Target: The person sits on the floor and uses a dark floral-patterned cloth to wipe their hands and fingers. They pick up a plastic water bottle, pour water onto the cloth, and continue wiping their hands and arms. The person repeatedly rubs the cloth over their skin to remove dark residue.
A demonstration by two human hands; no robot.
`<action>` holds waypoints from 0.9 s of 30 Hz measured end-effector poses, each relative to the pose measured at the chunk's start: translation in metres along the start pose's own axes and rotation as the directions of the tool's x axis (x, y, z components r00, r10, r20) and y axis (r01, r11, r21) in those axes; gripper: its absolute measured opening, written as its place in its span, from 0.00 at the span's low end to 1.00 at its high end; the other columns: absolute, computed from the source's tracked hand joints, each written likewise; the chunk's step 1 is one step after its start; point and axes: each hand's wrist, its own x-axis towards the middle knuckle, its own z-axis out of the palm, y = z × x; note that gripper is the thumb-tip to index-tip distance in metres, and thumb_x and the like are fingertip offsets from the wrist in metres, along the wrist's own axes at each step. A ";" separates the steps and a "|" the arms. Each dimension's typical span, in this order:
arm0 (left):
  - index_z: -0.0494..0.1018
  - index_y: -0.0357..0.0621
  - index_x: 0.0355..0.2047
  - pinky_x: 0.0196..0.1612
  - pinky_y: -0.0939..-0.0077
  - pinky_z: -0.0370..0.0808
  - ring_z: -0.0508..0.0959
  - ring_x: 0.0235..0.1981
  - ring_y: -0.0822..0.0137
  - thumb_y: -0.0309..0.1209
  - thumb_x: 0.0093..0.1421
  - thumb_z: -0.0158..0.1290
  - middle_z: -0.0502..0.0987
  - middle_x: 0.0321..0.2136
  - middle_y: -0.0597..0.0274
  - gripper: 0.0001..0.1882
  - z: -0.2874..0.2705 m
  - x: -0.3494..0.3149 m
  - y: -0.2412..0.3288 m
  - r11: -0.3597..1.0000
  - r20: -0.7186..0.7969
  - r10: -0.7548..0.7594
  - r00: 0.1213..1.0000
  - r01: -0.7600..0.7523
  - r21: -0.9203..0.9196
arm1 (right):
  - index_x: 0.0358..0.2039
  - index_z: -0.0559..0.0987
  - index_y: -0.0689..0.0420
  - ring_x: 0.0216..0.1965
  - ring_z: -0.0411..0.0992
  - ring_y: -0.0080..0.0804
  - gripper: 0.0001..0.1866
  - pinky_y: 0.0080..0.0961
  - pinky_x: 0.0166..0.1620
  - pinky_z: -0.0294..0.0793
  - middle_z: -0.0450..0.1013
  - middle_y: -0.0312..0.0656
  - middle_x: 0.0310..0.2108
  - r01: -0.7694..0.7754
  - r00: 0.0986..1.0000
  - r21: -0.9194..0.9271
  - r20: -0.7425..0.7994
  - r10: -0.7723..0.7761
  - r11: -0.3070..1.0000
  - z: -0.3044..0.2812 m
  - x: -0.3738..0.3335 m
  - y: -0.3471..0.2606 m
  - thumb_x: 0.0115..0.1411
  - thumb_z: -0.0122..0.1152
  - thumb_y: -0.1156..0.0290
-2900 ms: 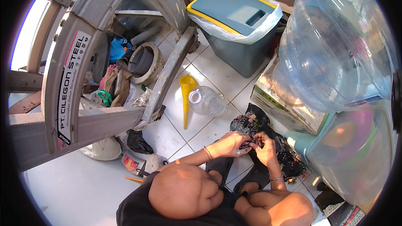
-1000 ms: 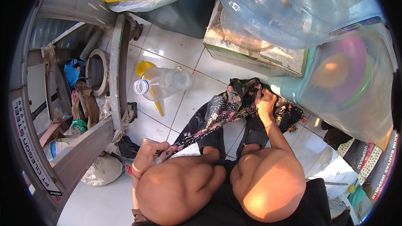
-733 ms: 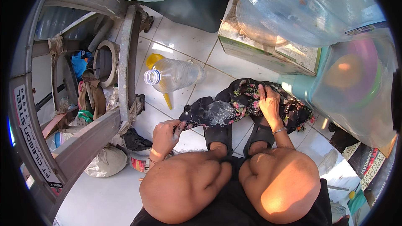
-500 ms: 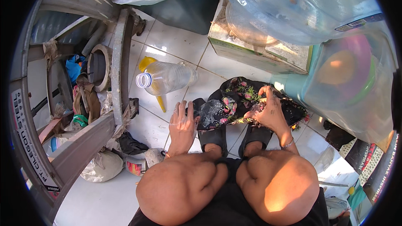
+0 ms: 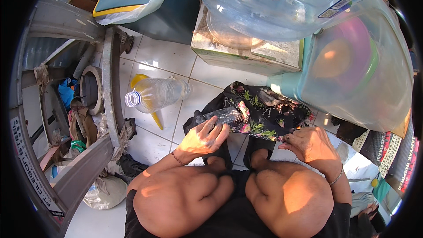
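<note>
A black cloth with pink and green flowers [image 5: 260, 110] is spread over the tiled floor in front of my feet. My left hand [image 5: 202, 139] is closed on its near left part, fingertips pressed together at the edge. At the near right corner my right hand [image 5: 313, 147] pinches the cloth's hem between thumb and fingers. Left of the cloth is an uncapped clear plastic bottle [image 5: 161, 93]; whether it stands or lies I cannot tell. Partly hidden behind the bottle is a yellow funnel [image 5: 157, 121], its narrow stem pointing toward me.
A metal rack [image 5: 112, 88] with rags and bags rises at left. Ahead are a lidded bin [image 5: 176, 22], a worn box [image 5: 246, 61] and a big clear water jug [image 5: 282, 9]. A translucent tub [image 5: 357, 79] stands at right. My bent knees fill the near side.
My left hand has moved right and onto the cloth. My right hand has shifted right and nearer, to the hem. The cloth lies more spread out. The whole view has shifted slightly.
</note>
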 end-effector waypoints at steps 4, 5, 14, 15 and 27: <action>0.78 0.38 0.42 0.29 0.62 0.77 0.80 0.31 0.49 0.30 0.61 0.58 0.80 0.35 0.49 0.11 -0.060 0.012 0.002 0.972 -0.059 0.143 0.988 -0.151 -0.180 | 0.30 0.79 0.54 0.25 0.74 0.42 0.10 0.38 0.31 0.72 0.75 0.37 0.21 -0.005 0.998 0.010 -0.061 0.006 1.000 0.008 -0.042 -0.011 0.56 0.69 0.63; 0.78 0.39 0.42 0.30 0.61 0.77 0.80 0.32 0.49 0.30 0.60 0.58 0.79 0.35 0.50 0.11 -0.071 0.012 0.004 0.957 -0.064 0.153 0.986 -0.164 -0.238 | 0.30 0.79 0.54 0.25 0.74 0.42 0.10 0.38 0.31 0.73 0.75 0.38 0.21 0.014 0.999 0.036 -0.051 -0.012 0.999 0.012 -0.049 -0.016 0.57 0.69 0.63; 0.77 0.41 0.43 0.39 0.59 0.77 0.79 0.38 0.51 0.27 0.55 0.58 0.78 0.38 0.52 0.14 -0.134 -0.008 0.024 0.717 0.326 0.079 0.942 0.173 -0.675 | 0.38 0.79 0.55 0.32 0.74 0.41 0.12 0.35 0.35 0.75 0.74 0.39 0.27 0.092 0.996 0.200 -0.028 -0.089 0.975 0.039 -0.087 -0.039 0.58 0.67 0.63; 0.77 0.41 0.43 0.40 0.59 0.77 0.79 0.38 0.52 0.26 0.54 0.58 0.77 0.39 0.53 0.15 -0.137 -0.008 0.026 0.677 0.364 0.099 0.926 0.205 -0.707 | 0.38 0.79 0.56 0.33 0.74 0.40 0.12 0.35 0.35 0.75 0.74 0.39 0.28 0.096 0.995 0.215 -0.031 -0.092 0.972 0.042 -0.093 -0.041 0.58 0.66 0.63; 0.75 0.46 0.44 0.50 0.59 0.75 0.76 0.47 0.55 0.29 0.52 0.60 0.75 0.42 0.56 0.17 0.051 0.020 -0.005 0.820 0.367 -0.173 0.914 0.340 -0.460 | 0.48 0.78 0.57 0.41 0.75 0.39 0.17 0.32 0.40 0.78 0.74 0.41 0.36 -0.023 0.989 0.118 -0.145 0.040 0.993 0.077 -0.082 -0.019 0.60 0.63 0.64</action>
